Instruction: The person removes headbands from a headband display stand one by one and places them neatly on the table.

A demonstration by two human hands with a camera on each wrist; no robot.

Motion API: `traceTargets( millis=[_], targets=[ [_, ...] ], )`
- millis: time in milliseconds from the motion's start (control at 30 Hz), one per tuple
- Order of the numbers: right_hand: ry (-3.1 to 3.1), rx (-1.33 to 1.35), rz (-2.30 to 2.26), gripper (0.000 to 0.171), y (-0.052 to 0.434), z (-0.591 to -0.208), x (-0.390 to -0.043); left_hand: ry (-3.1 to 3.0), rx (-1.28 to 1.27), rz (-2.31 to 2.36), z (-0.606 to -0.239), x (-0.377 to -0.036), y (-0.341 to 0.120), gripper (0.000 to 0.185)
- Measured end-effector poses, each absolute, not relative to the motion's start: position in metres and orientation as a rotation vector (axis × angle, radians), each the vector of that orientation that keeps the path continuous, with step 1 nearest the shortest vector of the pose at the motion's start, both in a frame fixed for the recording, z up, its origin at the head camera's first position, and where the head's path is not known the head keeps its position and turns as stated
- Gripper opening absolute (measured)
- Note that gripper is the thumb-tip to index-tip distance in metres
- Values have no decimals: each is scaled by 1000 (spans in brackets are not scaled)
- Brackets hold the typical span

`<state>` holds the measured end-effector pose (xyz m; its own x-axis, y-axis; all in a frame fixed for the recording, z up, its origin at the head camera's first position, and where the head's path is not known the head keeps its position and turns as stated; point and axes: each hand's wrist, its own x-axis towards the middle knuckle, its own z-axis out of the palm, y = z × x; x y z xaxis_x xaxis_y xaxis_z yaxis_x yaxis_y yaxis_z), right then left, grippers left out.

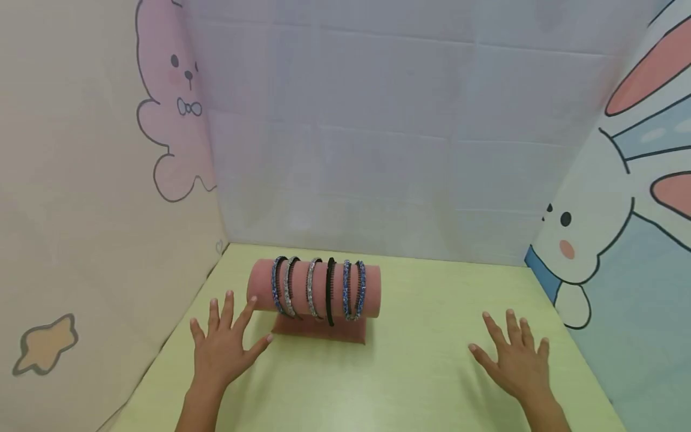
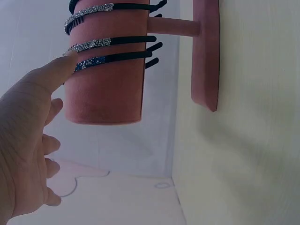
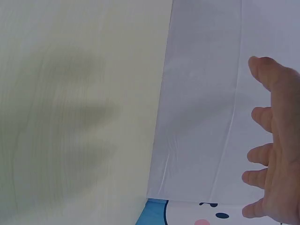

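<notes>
A pink padded roll stand [image 1: 259,287] on a flat pink base [image 1: 318,331] carries several headbands side by side. Among them are a blue glittery headband [image 1: 276,285], a silver one [image 1: 311,288], a plain black one [image 1: 330,294] and another blue one [image 1: 361,291]. My left hand [image 1: 220,351] hovers with fingers spread at the stand's left end, holding nothing. In the left wrist view its thumb [image 2: 63,68] overlaps the leftmost headbands. Far to the right, my right hand [image 1: 520,366] is held over the table, its fingers spread and nothing in them.
The pale yellow-green table [image 1: 432,360] is bounded by a whitish back curtain [image 1: 345,150]. A cream side panel [image 1: 81,210] with a pink bear drawing rises at left, and a panel with a white rabbit [image 1: 588,228] at right.
</notes>
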<state>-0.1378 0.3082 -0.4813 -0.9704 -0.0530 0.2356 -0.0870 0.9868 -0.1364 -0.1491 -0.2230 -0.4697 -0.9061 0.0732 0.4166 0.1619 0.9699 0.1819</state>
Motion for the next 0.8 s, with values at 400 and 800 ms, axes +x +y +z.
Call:
traceTargets(
  millis=[400,800],
  targets=[
    [-2599,233,400,75,291,-482,-141,-2468,-324,-456,-471,-157,-225,81],
    [-2545,306,604,77,273,-484,-152,-2398,-342,-602,-478,-161,-223,81]
  ],
)
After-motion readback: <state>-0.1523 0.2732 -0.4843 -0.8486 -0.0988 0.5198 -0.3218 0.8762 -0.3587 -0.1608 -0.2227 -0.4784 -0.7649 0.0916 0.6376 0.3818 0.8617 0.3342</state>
